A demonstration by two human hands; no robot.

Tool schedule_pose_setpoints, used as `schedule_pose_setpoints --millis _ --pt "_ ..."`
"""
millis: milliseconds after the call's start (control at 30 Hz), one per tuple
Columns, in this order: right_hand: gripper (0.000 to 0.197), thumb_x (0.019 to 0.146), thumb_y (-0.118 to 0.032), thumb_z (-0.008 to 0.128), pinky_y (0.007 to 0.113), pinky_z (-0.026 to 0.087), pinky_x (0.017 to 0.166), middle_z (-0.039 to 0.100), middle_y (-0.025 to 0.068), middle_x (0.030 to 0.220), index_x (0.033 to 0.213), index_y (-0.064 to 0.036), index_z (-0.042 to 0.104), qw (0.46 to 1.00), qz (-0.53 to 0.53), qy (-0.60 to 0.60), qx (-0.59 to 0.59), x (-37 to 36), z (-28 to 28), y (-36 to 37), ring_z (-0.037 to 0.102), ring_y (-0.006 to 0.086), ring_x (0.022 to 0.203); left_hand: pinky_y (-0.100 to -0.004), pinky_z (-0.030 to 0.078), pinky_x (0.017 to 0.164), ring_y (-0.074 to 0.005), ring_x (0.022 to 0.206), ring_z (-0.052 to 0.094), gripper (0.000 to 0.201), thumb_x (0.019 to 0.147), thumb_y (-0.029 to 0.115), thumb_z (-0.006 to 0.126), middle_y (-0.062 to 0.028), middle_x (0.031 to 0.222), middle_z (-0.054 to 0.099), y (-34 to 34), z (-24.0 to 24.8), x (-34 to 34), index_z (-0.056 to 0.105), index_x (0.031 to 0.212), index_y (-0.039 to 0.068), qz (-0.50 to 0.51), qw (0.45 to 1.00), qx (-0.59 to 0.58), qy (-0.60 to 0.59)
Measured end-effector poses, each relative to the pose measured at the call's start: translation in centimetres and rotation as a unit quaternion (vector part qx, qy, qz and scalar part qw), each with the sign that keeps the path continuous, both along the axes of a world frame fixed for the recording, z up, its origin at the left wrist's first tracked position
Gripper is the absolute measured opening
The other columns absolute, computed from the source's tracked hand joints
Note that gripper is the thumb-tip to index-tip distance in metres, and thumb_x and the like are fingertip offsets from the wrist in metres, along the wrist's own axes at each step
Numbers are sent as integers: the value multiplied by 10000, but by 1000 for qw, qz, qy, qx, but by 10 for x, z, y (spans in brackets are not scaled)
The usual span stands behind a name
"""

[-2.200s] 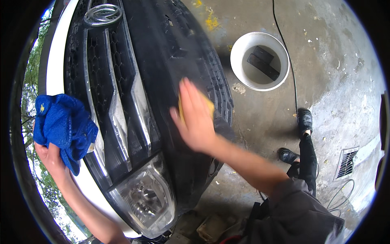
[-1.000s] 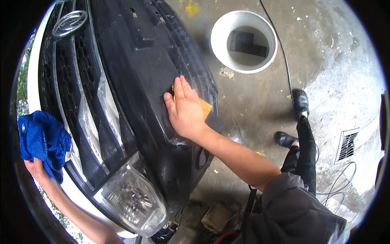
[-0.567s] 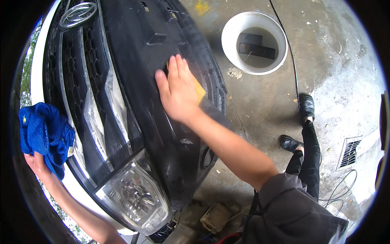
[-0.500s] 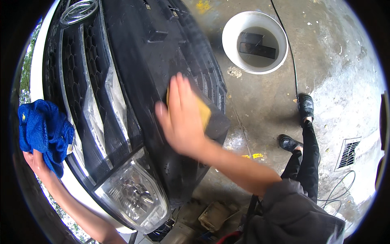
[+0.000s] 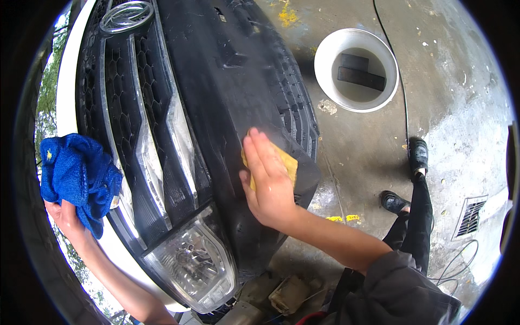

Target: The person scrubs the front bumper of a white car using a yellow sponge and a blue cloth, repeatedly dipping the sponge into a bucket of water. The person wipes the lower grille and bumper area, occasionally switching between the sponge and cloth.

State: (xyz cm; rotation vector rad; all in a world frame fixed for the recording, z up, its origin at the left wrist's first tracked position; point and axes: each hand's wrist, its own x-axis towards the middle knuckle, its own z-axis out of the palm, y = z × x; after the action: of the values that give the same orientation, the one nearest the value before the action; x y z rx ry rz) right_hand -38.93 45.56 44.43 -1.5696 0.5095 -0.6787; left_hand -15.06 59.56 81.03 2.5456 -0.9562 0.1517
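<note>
My right hand [image 5: 270, 187] lies over a flat yellow pad [image 5: 290, 165], fingers stretched together and thumb apart, pressing it on the matte black bumper [image 5: 233, 103]. The pad's edges show on both sides of the hand; whether it is sponge or folded sheet I cannot tell. On the left, my left hand [image 5: 67, 219] grips a bunched blue towel [image 5: 81, 173] beside the white body edge, its fingers partly under the cloth. Between the hands lie the grille with chrome bars [image 5: 146, 157] and the clear headlight [image 5: 195, 262].
A white bucket [image 5: 325, 81] of cloudy water with dark rectangular pieces stands on the concrete floor. A black hose [image 5: 403, 92] runs past it. Shoes and dark-trousered legs [image 5: 420, 222] show at right, near a floor grate [image 5: 470, 216] and a loose cable [image 5: 466, 260].
My right hand has slid the yellow pad along the bumper toward the headlight. The left hand still holds the blue towel; the whole view has shifted a little.
</note>
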Motion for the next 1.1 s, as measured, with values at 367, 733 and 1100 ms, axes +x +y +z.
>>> schedule_pose_setpoints --millis 367,733,1100 --pt "800 980 -241 708 543 295 1260 324 264 1689 1621 45 325 998 68 3 -2 14 -6 -16 333 448 1562 -411 537 1086 -280 1179 714 613 953 264 765 -187 1319 719 -8 -3 -4 594 1452 -48 -1 1000 -5 -9" --pt "818 971 -283 709 516 271 1269 278 262 1707 1619 49 337 990 132 29 -40 -17 13 -2 293 427 1587 -402 535 1081 -268 1172 714 613 963 253 759 -171 1318 717 -8 -6 -10 577 1463 -50 6 1000 -7 -1" --pt "810 1007 -292 671 526 257 1281 288 261 1706 1636 42 284 996 71 33 32 13 3 -12 290 427 1589 -391 518 1094 -256 1206 694 653 944 207 756 -168 1360 693 -3 -8 -13 534 1502 -52 17 1000 -24 8"
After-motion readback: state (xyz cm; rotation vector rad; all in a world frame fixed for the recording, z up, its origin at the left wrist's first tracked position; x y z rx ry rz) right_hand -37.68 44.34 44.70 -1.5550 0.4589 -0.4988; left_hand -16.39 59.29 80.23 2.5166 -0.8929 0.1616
